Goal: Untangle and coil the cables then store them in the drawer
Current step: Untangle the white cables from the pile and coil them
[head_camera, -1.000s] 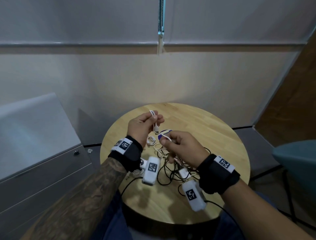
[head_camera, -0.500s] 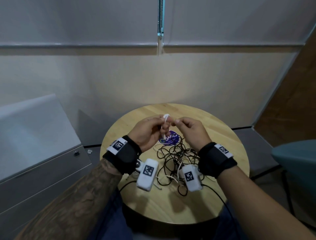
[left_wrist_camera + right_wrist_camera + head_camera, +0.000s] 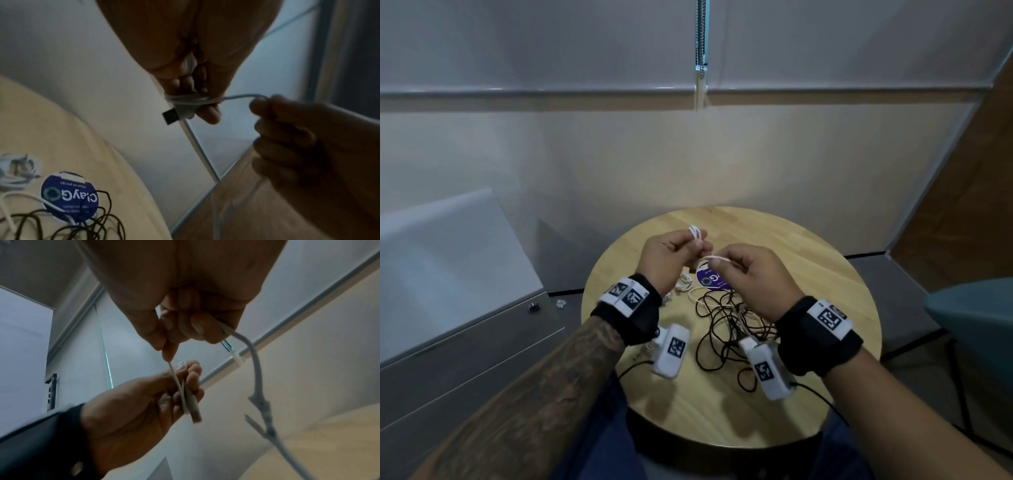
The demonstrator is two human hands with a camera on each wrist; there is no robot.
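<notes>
1. The white cable is held above the far middle of the round table, a few turns wound around the left hand fingers, which curl and clamp the wraps and the USB plug. If that clamp loosens, the turns may spring off.
2. The right hand pinches the free run just right of the left; pulling too hard could drag the wraps loose.
3. The trailing length drops toward the black cable tangle on the near table and may snag there.
4. The drawer, left, looks closed; it must be opened before storing.
</notes>
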